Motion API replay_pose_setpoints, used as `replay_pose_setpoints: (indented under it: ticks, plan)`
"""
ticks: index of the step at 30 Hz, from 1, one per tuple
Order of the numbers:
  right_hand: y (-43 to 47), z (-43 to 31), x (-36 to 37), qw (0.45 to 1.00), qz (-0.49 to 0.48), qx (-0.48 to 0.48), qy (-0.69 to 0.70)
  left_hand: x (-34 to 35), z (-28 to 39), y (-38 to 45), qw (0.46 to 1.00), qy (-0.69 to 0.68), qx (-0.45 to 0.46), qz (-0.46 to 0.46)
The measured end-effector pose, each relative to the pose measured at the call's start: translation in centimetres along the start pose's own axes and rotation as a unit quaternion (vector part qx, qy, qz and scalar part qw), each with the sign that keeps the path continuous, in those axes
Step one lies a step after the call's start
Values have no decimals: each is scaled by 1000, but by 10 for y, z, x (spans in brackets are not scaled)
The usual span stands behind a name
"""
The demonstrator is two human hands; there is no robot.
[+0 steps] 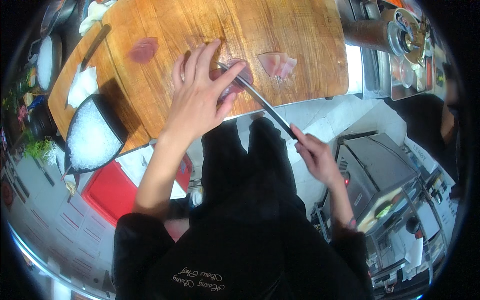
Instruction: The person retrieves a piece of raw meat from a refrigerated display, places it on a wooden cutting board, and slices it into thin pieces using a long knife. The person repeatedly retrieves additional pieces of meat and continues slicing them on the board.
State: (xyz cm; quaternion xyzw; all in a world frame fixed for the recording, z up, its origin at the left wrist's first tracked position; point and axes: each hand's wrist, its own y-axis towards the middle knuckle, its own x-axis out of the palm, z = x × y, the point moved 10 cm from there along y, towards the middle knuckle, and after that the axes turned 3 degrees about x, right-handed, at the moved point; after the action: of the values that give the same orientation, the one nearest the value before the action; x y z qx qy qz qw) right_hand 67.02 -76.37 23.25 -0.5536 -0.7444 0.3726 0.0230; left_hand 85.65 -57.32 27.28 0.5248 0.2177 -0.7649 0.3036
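Slanting across a piece of dark pink raw fish (248, 75) is a long slim knife (268, 107). My right hand (317, 153) is closed around its handle, low and to the right, beyond the board's near edge. Fingers spread, my left hand (198, 97) lies over the left part of the fish and hides some of it. Its index fingertip is at the blade and fish; whether it presses on either I cannot tell. Overlapping red fish slices (144, 50) lie left on the wooden cutting board (225, 22). Paler pink slices (275, 64) lie to the right.
A second knife (95, 45) and a white cloth or paper (82, 84) lie on the board's left. A black tub of crushed ice (93, 131) overhangs its corner. Right are a metal canister (369, 35), steel pans, a grey appliance (378, 161) and another person's arm (448, 120).
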Motion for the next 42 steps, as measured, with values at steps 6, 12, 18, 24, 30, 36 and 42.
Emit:
replay_pose_setpoints:
  ticks: [6,12,18,24,30,36,42]
  plan:
    - [-61,6,22,976,87,26,-198,-6,-12,-15,995,-82,-7,61]
    - [-32,-11,23,964,146,-30,-219,-7,-6,-42,981,-95,-12,169]
    - [24,-70,32,943,185,-141,-239,-5,-13,-45,974,-143,-33,173]
    - [38,-89,40,942,190,-138,-242,-4,-13,-46,976,-119,-19,179]
    - [45,-88,42,947,181,-126,-234,-2,-15,-45,977,-116,-15,180]
    - [49,-84,45,947,185,-114,-236,0,-13,-46,977,-97,-9,191]
    - [31,-63,46,957,170,-89,-217,2,-11,-45,979,-83,-10,183]
